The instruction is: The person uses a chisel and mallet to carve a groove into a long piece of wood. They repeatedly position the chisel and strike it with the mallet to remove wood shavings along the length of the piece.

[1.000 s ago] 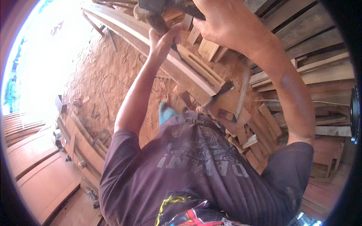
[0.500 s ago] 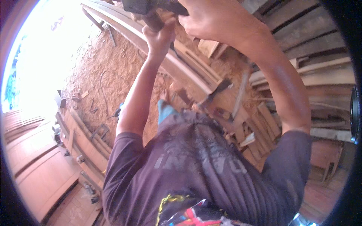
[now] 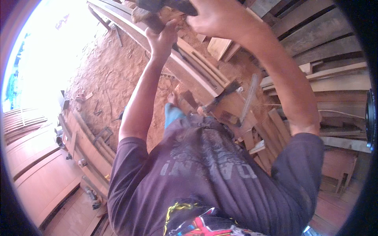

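Observation:
My left hand (image 3: 162,42) is closed around a chisel's thick brown wooden handle (image 3: 154,23), whose pale, frayed end stands above my thumb. A short dark stretch of what looks like its blade (image 3: 175,47) shows below the fist, over a long timber (image 3: 191,70). My right hand (image 3: 205,20) grips the dark handle of what looks like a hammer (image 3: 151,4). Its black head is right by the frayed handle end; whether they touch I cannot tell. The upper picture edge cuts off part of the hammer, and my left hand hides where the blade meets the timber.
Sawdust-covered ground (image 3: 118,74) spreads at left. Stacked boards (image 3: 323,43) line the right side, and wooden panels (image 3: 43,169) lie at lower left near a bar clamp (image 3: 90,196). A metal ruler-like strip (image 3: 250,98) and wood offcuts (image 3: 218,48) lie beyond my body.
The black hammer head has shifted slightly right relative to the chisel, so more of the frayed handle end shows. My left hand appears slightly farther left, still closed on the chisel.

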### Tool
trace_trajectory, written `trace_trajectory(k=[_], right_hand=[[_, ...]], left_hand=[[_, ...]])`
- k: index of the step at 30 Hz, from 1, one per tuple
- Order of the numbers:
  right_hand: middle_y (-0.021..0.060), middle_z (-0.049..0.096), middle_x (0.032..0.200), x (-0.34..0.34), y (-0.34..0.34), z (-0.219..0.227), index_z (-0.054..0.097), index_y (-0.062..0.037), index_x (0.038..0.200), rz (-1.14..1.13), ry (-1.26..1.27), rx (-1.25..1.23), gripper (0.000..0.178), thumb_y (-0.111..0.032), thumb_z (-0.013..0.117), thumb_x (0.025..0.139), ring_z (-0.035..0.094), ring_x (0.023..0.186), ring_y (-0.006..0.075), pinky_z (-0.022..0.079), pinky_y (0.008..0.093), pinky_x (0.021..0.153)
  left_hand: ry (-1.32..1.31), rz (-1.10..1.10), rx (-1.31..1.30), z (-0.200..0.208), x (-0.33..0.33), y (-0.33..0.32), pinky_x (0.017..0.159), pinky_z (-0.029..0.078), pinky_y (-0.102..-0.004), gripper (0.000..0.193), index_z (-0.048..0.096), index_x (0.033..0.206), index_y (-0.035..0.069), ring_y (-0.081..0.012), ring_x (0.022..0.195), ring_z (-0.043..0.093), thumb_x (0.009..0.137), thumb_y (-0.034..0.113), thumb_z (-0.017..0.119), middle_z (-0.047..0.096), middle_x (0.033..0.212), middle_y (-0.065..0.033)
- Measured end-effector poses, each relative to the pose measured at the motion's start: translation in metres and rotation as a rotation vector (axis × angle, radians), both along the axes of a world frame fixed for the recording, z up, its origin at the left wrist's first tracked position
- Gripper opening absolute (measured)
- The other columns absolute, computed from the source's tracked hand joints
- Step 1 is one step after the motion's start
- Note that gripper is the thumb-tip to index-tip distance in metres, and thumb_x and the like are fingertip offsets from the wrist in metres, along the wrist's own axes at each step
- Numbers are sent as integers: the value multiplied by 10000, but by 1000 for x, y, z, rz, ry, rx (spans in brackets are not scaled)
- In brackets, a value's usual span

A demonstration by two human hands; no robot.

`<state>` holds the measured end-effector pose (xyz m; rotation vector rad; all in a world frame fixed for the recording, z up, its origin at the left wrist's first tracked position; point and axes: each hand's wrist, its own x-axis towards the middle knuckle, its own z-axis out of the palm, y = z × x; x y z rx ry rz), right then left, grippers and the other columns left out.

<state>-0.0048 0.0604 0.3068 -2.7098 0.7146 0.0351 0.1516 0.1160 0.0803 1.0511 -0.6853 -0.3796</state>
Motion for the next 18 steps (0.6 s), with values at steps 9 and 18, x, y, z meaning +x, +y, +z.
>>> trace_trajectory(k=[9,18], right_hand=[[212,706,903,-65,-37,25,618,110,1201,31,-326,-233,374,-86,731,903,710,769,321,594,423,724],[290,727,926,-15,-37,-42,653,114,1137,82,-182,-95,401,-176,775,890,750,881,392,596,456,797]], left_hand=[[11,-60,4,-2,3,-10,429,355,-277,249,620,739,44,-97,450,460,943,91,754,552,596,-8],[-88,-32,24,-5,11,-4,473,456,-267,171,688,760,50,-88,510,580,892,92,788,611,602,7]])
